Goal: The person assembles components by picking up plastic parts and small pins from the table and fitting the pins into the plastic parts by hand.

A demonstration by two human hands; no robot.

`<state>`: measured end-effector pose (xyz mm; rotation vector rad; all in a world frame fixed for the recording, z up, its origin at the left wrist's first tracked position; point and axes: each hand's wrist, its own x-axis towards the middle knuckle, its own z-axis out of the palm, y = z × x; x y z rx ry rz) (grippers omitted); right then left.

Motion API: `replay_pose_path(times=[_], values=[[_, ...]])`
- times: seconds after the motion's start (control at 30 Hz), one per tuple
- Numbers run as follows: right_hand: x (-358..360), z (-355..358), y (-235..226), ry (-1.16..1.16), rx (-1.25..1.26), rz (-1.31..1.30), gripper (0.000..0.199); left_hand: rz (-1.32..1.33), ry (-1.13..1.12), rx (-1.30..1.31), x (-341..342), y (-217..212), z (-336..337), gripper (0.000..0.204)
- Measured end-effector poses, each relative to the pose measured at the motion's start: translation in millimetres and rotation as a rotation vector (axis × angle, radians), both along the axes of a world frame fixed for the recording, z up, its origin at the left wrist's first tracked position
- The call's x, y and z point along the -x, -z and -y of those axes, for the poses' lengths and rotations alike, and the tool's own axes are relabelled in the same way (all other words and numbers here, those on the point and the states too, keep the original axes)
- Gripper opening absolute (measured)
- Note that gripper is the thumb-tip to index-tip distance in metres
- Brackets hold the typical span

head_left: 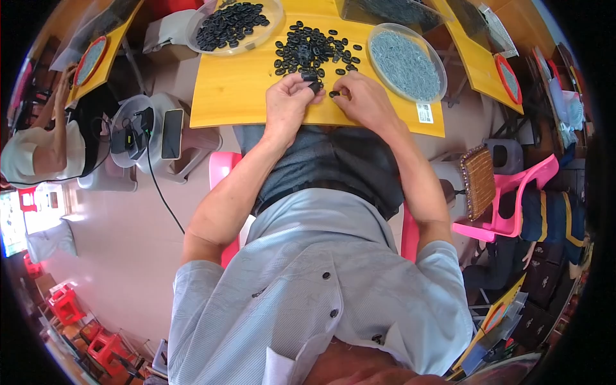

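Over the yellow table (pixel 237 96), my left hand (pixel 287 106) is closed in a pinch. Black material (pixel 309 76) shows at its index finger and thumb tips; whether this is finger covers or held parts, I cannot tell. Close by on the right, my right hand (pixel 367 101) has its fingertips pressed together at a small black oval piece (pixel 334 94). Just beyond both hands lies a loose pile of black oval pieces (pixel 301 48), each with openings in it. A clear round tub (pixel 438 88) of thin silvery metal pins stands beyond my right hand.
At the far left of the table is a clear round tray (pixel 277 24) of black pieces. A phone (pixel 172 133) lies on a grey stool to the left, near a black cable (pixel 160 192). Pink chair (pixel 507 208) at right. Another person (pixel 48 147) sits at a left table.
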<state>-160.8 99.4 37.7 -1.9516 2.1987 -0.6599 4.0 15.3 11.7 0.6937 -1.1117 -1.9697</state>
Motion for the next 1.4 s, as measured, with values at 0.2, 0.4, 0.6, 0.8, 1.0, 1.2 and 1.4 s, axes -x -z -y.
replay_pose_path(times=[0.2, 0.4, 0.6, 0.8, 1.0, 1.2, 1.4], values=[[-4.7, -5.9, 0.1, -0.02, 0.088, 0.134, 0.018, 0.011, 0.032, 0.007, 4.7, 5.5, -0.9, 0.01], [1.2, -4.8, 8.3, 0.003, 0.062, 0.565, 0.017, -0.005, 0.052, -0.043, 3.2, 4.2, -2.9, 0.01], [4.0, -0.6, 17.1, -0.002, 0.125, 1.069, 0.02, 0.003, 0.05, -0.069, 4.0, 0.0, -4.3, 0.009], [5.2, -3.4, 5.8, 0.003, 0.105, 1.158, 0.021, 0.055, 0.036, -0.042, 3.9, -0.6, -4.3, 0.011], [5.3, -3.9, 4.3, -0.005, 0.099, 1.18, 0.022, 0.098, 0.03, -0.017, 5.2, 0.3, -4.2, 0.013], [4.7, -4.0, 3.1, -0.004, 0.085, 1.185, 0.023, 0.1, 0.031, -0.018, 5.5, 0.8, -4.0, 0.014], [6.7, -4.5, 1.7, 0.001, 0.098, 1.226, 0.022, 0.108, 0.034, -0.015, 4.2, -1.2, -4.6, 0.016]])
